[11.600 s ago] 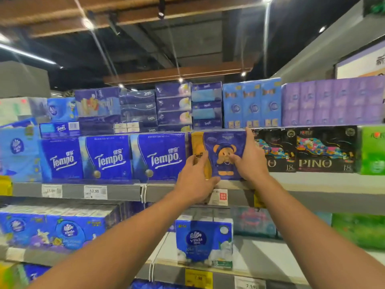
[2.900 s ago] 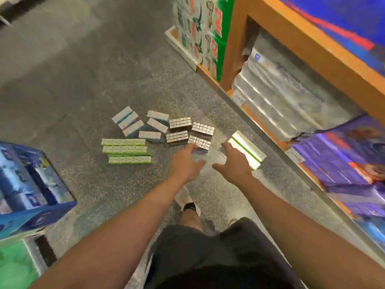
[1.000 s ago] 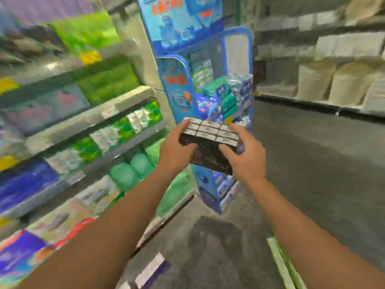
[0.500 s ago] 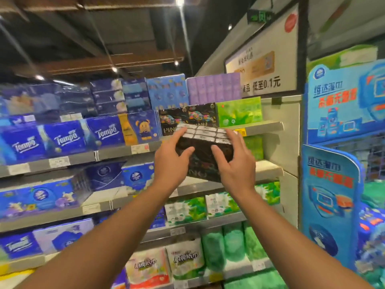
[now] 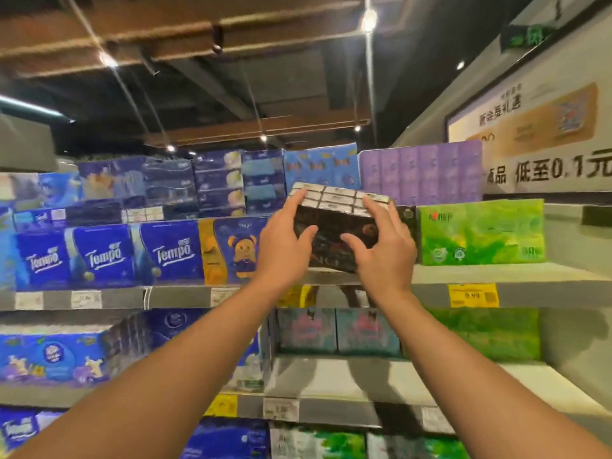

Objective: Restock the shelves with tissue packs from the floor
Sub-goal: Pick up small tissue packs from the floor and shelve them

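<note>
Two hands on this one: left hand (image 5: 284, 241) and right hand (image 5: 384, 250) each grip a side of the dark pack (image 5: 334, 226), held up at the shelf (image 5: 496, 286) edge between the bear pack (image 5: 238, 251) and green pack (image 5: 480, 231). Gap looks tight, so pushing it in crooked could snag a neighbour or tip it off

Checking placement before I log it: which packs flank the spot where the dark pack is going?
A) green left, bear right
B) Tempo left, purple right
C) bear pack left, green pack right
C: the dark pack, held by both hands, sits between the bear pack and the green pack.
</note>
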### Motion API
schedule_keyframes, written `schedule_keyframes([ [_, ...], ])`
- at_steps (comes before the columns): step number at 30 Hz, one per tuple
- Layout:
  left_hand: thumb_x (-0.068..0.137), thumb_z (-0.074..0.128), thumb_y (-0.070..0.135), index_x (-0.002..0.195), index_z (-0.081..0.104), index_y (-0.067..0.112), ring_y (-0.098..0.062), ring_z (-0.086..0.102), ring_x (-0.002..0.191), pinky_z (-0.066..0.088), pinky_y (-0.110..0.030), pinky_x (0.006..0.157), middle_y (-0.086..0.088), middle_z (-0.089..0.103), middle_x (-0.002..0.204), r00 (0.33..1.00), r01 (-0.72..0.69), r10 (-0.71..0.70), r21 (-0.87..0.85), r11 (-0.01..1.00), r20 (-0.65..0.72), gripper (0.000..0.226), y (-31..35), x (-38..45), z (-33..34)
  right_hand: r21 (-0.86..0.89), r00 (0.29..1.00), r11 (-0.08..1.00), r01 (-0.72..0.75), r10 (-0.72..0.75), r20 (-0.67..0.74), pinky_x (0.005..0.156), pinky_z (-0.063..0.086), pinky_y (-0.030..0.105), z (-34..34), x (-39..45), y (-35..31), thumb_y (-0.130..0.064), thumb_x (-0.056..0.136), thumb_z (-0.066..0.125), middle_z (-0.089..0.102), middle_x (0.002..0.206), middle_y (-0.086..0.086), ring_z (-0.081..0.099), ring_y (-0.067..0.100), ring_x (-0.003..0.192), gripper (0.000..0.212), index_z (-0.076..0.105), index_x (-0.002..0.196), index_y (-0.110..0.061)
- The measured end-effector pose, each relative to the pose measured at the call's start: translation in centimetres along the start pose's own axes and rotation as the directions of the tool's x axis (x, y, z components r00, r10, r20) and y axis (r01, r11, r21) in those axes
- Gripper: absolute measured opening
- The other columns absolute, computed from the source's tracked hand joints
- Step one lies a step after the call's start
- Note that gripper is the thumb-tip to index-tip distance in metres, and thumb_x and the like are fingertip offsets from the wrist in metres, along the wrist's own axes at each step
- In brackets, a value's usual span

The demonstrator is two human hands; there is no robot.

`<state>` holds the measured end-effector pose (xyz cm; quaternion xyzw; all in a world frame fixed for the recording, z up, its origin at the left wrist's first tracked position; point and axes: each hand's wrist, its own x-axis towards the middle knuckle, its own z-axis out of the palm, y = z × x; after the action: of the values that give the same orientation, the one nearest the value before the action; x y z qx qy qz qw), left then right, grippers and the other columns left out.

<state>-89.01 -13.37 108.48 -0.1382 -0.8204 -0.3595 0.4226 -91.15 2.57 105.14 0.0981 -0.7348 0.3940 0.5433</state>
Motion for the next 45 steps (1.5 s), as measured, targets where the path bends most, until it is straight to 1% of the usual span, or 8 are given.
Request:
schedule_keyframes([
  [9, 0.087, 0.07, 0.018, 0.144, 0.037, 0.04, -0.022, 0.033, 0.138, 0.035, -0.039, 0.113, -0.004, 0.018, 0.155, 0.993, 0.114, -0.109, 0.164, 0.98, -0.039, 0.07, -6.8, 3.5, 7.4, -0.041, 0.969, 0.999, 0.006, 0.004, 0.245, 0.088, 0.049, 0.04, 9.4, 4.5, 5.8, -0.038, 0.077, 0.079, 0.054, 0.131, 0.005, 0.056, 0.034, 0.111, 0.064, 0.049, 0.133, -0.031],
  [13, 0.074, 0.077, 0.014, 0.119, 0.059, 0.023, -0.013, 0.046, 0.094, 0.045, -0.031, 0.088, -0.002, 0.041, 0.115, 0.988, -0.004, 0.046, 0.276, 0.961, -0.144, 0.049, -10.3, 3.0, 9.3, -0.1, 0.949, 0.993, -0.058, 0.086, 0.305, 0.088, 0.046, 0.039, 11.2, 5.1, 6.4, -0.038, 0.078, 0.08, 0.041, 0.143, 0.011, 0.052, 0.034, 0.117, 0.096, 0.018, 0.15, -0.028],
  [16, 0.078, 0.074, 0.021, 0.109, 0.063, 0.022, -0.015, 0.058, 0.081, 0.048, -0.033, 0.079, 0.003, 0.051, 0.101, 0.994, 0.054, -0.03, 0.249, 0.967, -0.101, 0.033, -11.5, 3.2, 9.8, -0.187, 0.938, 0.98, -0.07, 0.129, 0.323, 0.079, 0.044, 0.037, 11.8, 4.7, 6.7, -0.041, 0.077, 0.08, 0.037, 0.132, 0.015, 0.052, 0.036, 0.108, 0.106, 0.006, 0.152, -0.03],
  [25, 0.086, 0.063, 0.028, 0.121, 0.062, 0.011, -0.023, 0.058, 0.105, 0.049, -0.037, 0.09, -0.005, 0.056, 0.119, 0.999, -0.02, 0.029, 0.199, 0.98, -0.045, 0.039, -12.3, 3.2, 9.7, -0.359, 0.938, 0.932, 0.057, 0.073, 0.339, 0.08, 0.047, 0.041, 12.5, 4.4, 5.9, -0.045, 0.082, 0.073, 0.041, 0.135, 0.016, 0.055, 0.037, 0.108, 0.108, -0.001, 0.156, -0.018],
  [29, 0.084, 0.064, 0.02, 0.105, 0.066, 0.01, -0.02, 0.057, 0.098, 0.049, -0.038, 0.086, -0.005, 0.057, 0.11, 0.989, -0.145, 0.149, 0.094, 0.985, -0.026, 0.023, -12.6, 2.7, 8.8, -0.49, 0.924, 0.87, 0.052, 0.145, 0.354, 0.079, 0.05, 0.046, 11.1, 3.4, 4.6, -0.053, 0.081, 0.071, 0.045, 0.139, 0.013, 0.056, 0.039, 0.113, 0.111, -0.009, 0.154, -0.029],
  [35, 0.077, 0.066, 0.003, 0.087, 0.067, 0.008, -0.015, 0.056, 0.087, 0.039, -0.014, 0.08, -0.005, 0.057, 0.093, 0.931, -0.365, 0.358, -0.18, 0.913, -0.073, 0.011, -13.2, -1.5, 6.6, -0.547, 0.957, 0.836, 0.033, 0.131, 0.258, 0.079, 0.049, 0.044, 6.8, -3.1, 1.0, -0.039, 0.082, 0.07, 0.061, 0.123, 0.011, 0.059, 0.036, 0.107, 0.085, 0.022, 0.152, -0.023],
  [41, 0.076, 0.064, 0.016, 0.088, 0.067, 0.016, -0.009, 0.052, 0.069, 0.046, -0.018, 0.07, 0.004, 0.058, 0.085, 0.926, -0.196, 0.318, -0.457, 0.868, 0.205, 0.013, -12.3, -9.9, 7.5, -0.539, 0.966, 0.833, -0.127, 0.227, 0.123, 0.083, 0.05, 0.039, 1.0, -15.4, -1.0, -0.028, 0.077, 0.075, 0.068, 0.118, 0.009, 0.063, 0.032, 0.108, 0.066, 0.049, 0.136, -0.017],
  [45, 0.076, 0.065, 0.025, 0.104, 0.067, 0.024, -0.012, 0.064, 0.073, 0.054, -0.03, 0.077, 0.002, 0.067, 0.097, 0.785, 0.059, 0.283, -0.521, 0.851, 0.551, 0.028, -9.5, -17.5, 9.4, -0.677, 0.873, 0.655, -0.335, 0.487, 0.039, 0.086, 0.051, 0.043, -5.0, -24.5, -1.1, -0.035, 0.077, 0.071, 0.068, 0.117, 0.008, 0.063, 0.032, 0.108, 0.068, 0.045, 0.138, -0.021],
])
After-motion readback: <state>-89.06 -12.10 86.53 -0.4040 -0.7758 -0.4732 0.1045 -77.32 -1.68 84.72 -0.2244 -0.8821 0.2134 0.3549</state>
